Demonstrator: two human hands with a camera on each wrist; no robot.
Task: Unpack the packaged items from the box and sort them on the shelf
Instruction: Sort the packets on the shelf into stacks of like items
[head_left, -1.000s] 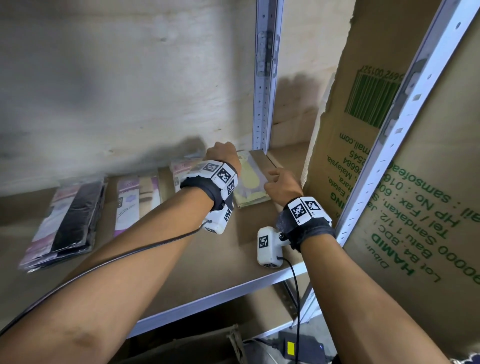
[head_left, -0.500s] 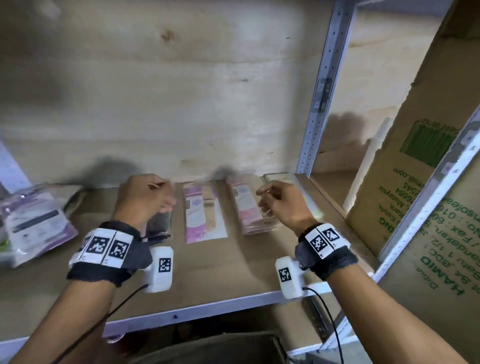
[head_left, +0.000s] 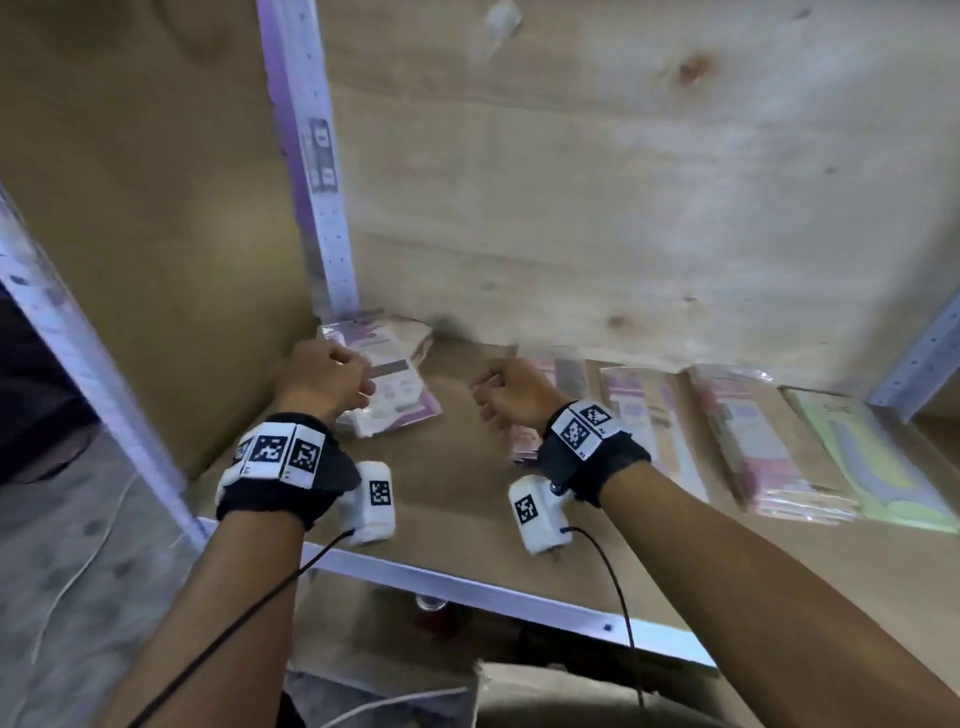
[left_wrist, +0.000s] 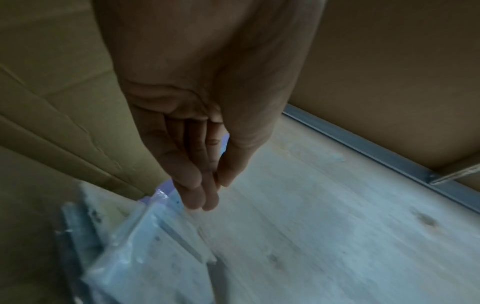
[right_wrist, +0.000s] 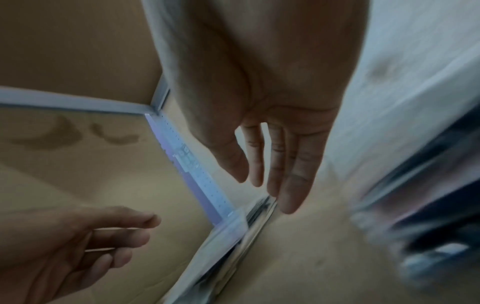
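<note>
Both hands hover empty over the wooden shelf (head_left: 457, 499). My left hand (head_left: 358, 379) is just above a stack of clear-wrapped pink and white packs (head_left: 395, 384) in the shelf's left rear corner. In the left wrist view the left hand (left_wrist: 215, 185) has relaxed, nearly straight fingers, and the pack stack (left_wrist: 145, 257) lies below them. My right hand (head_left: 485, 387) hangs over the bare board between that stack and a row of packs (head_left: 639, 415). The right hand (right_wrist: 259, 174) shows straight, spread fingers holding nothing.
More pink packs (head_left: 753, 452) and a yellow-green pack (head_left: 872, 467) lie further right. A perforated metal upright (head_left: 322, 182) and a cardboard side panel (head_left: 156, 208) close the left end. Plywood forms the back wall. A brown box rim (head_left: 571, 696) shows below the front rail (head_left: 467, 582).
Both hands have moved left along the shelf, from the yellow-green pack at the right end to the left corner stack. The view has swung left with them.
</note>
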